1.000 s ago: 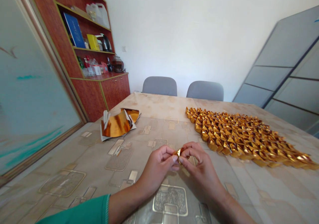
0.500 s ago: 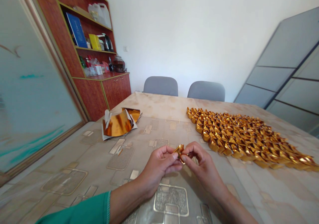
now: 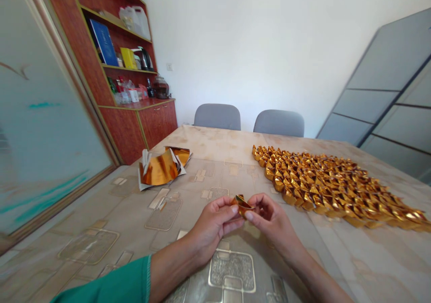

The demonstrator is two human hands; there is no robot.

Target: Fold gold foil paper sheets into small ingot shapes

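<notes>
My left hand (image 3: pixel 212 224) and my right hand (image 3: pixel 272 222) meet over the near middle of the table, both pinching one small folded gold foil piece (image 3: pixel 240 202) between thumbs and fingertips. The piece sticks up a little above my fingers. To the right lies a wide spread of many finished gold folded pieces (image 3: pixel 333 188) laid in rows on the table. A stack of flat gold foil sheets (image 3: pixel 160 168), curled at the edges, sits to the left, beyond my left hand.
The table (image 3: pixel 101 231) has a beige patterned cover. Two grey chairs (image 3: pixel 217 116) stand at its far side. A red-brown shelf cabinet (image 3: pixel 134 114) with bottles and a kettle stands at back left. Grey panels (image 3: pixel 380 101) lean at right.
The gold piece has turned in my fingers and now shows more above them. Both hands stay in the same spot.
</notes>
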